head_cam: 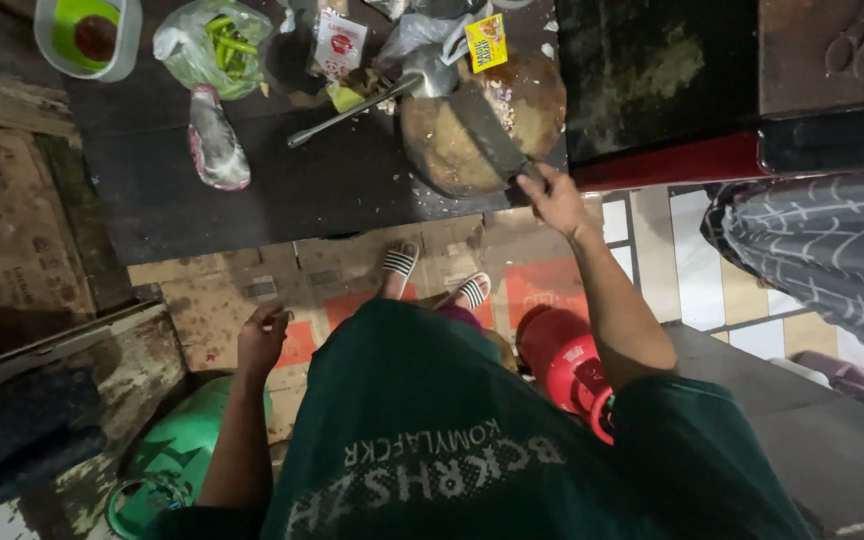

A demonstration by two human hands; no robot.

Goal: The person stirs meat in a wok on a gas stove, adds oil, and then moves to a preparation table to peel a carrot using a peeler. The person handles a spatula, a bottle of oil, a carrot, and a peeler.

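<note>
Right hand [555, 197] closed around the handle of a cleaver [490, 133], blade lying flat across the round wooden chopping block [472, 125] at about 12 o'clock from the body. Block sits at the near edge of the dark bench [282, 190]; pale chopped bits are scattered on its top and around it. A metal ladle [372, 98] rests with its bowl at the block's 11 o'clock rim, handle running out toward 8 o'clock. Left hand [263, 338] hangs low at 9 o'clock, fingers curled shut; something small may be pinched in it, cannot tell what. Further back on the bench: bag of green chillies [217, 42], a white tub [87, 35], small packets [337, 45]. Below, sandalled feet on flattened cardboard [222, 300], a green gas cylinder [187, 445] at 8 o'clock, a red one [564, 365] at 4 o'clock. Judged step: chopping or scraping on the block. A further stroke would call for lifting the blade clear of the ladle.
</note>
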